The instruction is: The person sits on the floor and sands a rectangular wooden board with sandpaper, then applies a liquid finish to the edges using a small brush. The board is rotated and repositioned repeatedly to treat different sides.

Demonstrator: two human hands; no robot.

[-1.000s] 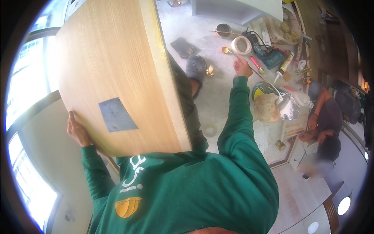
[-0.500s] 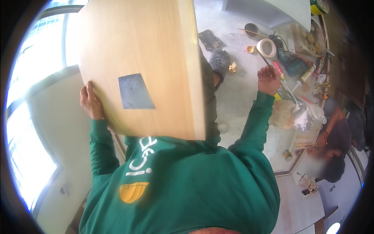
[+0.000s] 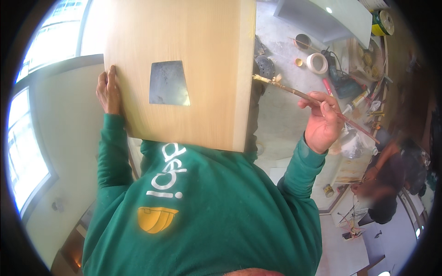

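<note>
A large pale wood-grain board [image 3: 207, 60] stands in front of my chest, its narrow edge facing right. My left hand [image 3: 109, 89] grips its left edge, fingers wrapped over the rim. On the board's face lies a dark grey, trapezoid flat plate [image 3: 168, 83], like a scraper blade, touched by neither hand. My right hand [image 3: 323, 117] pinches a thin brown stick [image 3: 299, 93] between thumb and fingers. The stick's yellowish, coated tip meets or nearly meets the board's right edge, where a yellowish smear shows near the top.
On the floor at right are a tape roll [image 3: 316, 63], a dark round tin [image 3: 302, 41], a teal bag [image 3: 347, 86] and a red-handled tool [image 3: 327, 86]. A grey shoe [image 3: 265, 66] shows beside the board. Another person [image 3: 380, 184] crouches at far right. A white panel [image 3: 322, 20] stands at the back.
My right hand has lowered slightly and turned, swinging the stick's coated tip left to the board's edge. The board and plate appear shifted a little right and up in view.
</note>
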